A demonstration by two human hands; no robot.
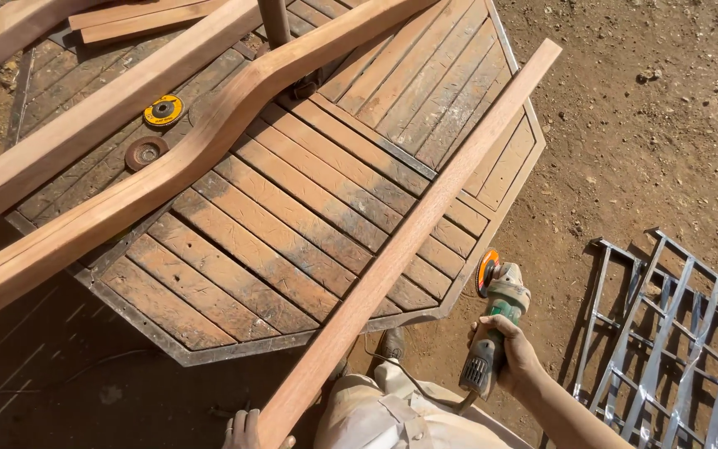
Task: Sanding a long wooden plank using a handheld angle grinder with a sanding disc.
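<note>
My right hand [515, 356] grips a green and grey angle grinder [492, 326] with an orange disc [486, 270], held off the right edge of the slatted wooden tabletop [309, 191]. My left hand [245, 430] holds the near end of a long straight wooden plank [413, 237] that lies diagonally across the tabletop's right side. The grinder's disc sits just right of the plank, apart from it.
A curved wooden beam [184, 162] and a straight beam [85, 125] lie across the tabletop's left. Two loose grinding discs, yellow [164, 110] and rusty brown [145, 153], rest between them. A metal grille [675, 333] lies on the dirt ground at right.
</note>
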